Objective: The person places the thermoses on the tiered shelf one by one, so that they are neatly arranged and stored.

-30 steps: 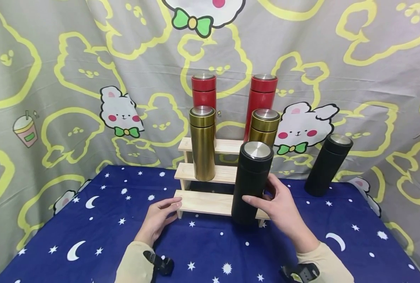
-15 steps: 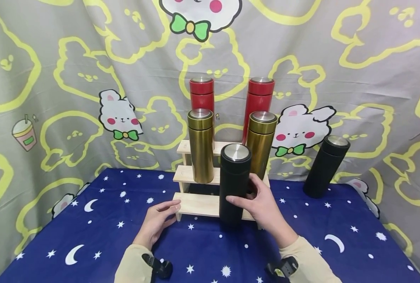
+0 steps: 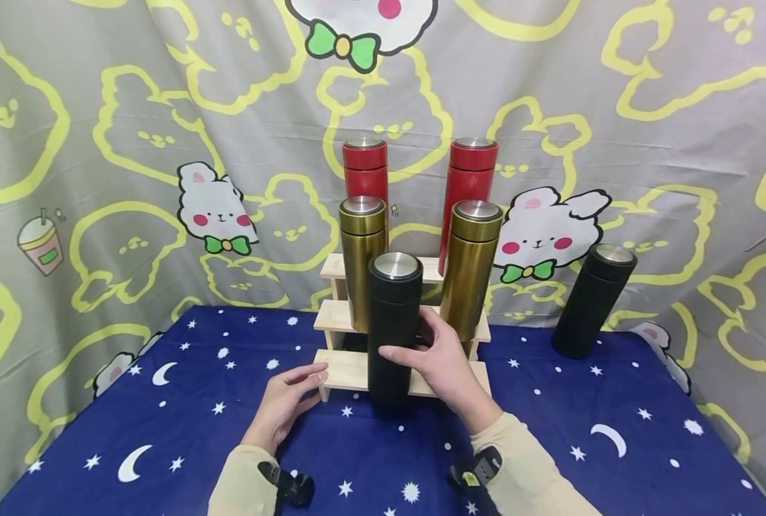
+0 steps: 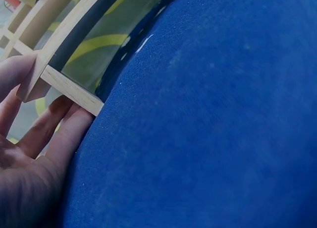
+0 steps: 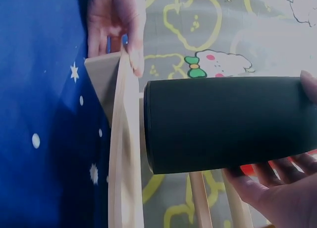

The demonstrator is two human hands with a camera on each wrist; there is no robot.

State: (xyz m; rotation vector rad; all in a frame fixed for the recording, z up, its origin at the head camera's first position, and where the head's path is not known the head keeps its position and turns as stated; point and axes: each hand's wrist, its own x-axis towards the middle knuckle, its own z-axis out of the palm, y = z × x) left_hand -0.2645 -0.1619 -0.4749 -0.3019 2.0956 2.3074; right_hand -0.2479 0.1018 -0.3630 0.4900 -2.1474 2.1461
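Observation:
My right hand (image 3: pixel 447 365) grips a black thermos (image 3: pixel 394 330) with a steel-topped lid, thumb on the near side and fingers round the far side. The thermos is upright over the lowest step of a three-step wooden display stand (image 3: pixel 340 369). Its base is close over that board in the right wrist view, with a thin gap showing. At the stand's left front corner, my left hand (image 3: pixel 286 405) holds the end of the lowest step (image 4: pixel 47 52), thumb on the board and fingers by the leg.
Two gold thermoses (image 3: pixel 363 272) (image 3: pixel 471 279) stand on the middle step and two red ones (image 3: pixel 365 175) (image 3: pixel 469 186) on the top step. Another black thermos (image 3: pixel 592 301) stands on the blue starry cloth (image 3: pixel 183 408), right of the stand. A patterned curtain (image 3: pixel 260 143) hangs behind.
My right hand has carried the black thermos leftward along the front of the stand, uncovering the right gold thermos. My left hand has stayed at the stand's corner.

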